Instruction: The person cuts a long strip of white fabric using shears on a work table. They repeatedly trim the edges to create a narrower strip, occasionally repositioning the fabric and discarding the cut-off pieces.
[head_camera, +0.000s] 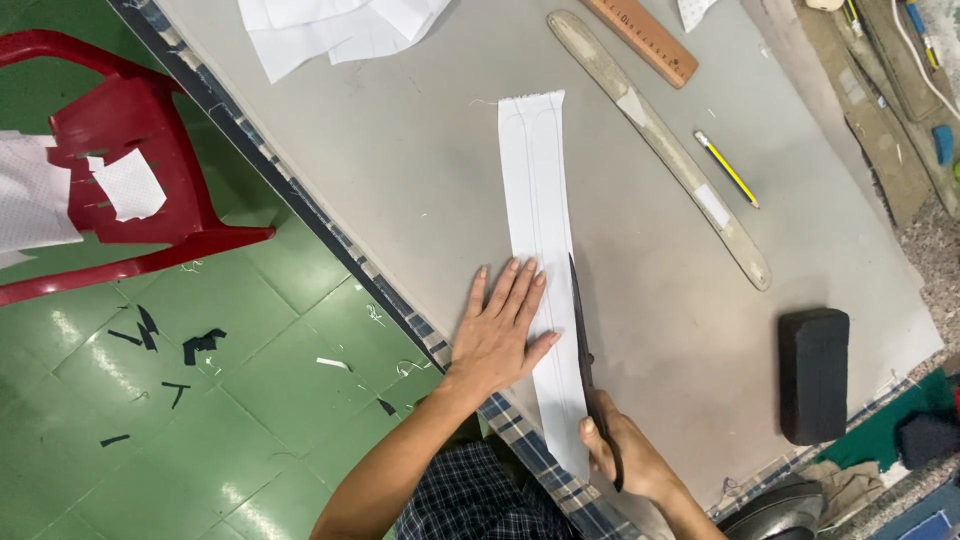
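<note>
A long white fabric strip (540, 200) lies lengthwise on the grey work table (420, 170). My left hand (500, 330) presses flat on the strip's near part, fingers spread. My right hand (625, 455) grips the handles of dark scissors (582, 340), whose blades run along the strip's right edge, just right of my left fingers.
A curved wooden ruler (660, 140), a straight wooden ruler (645, 40), a yellow pencil (727, 170), a black block (813, 372) and white paper pieces (330, 30) lie on the table. A red plastic chair (130, 150) stands on the green floor with dark scraps (150, 335).
</note>
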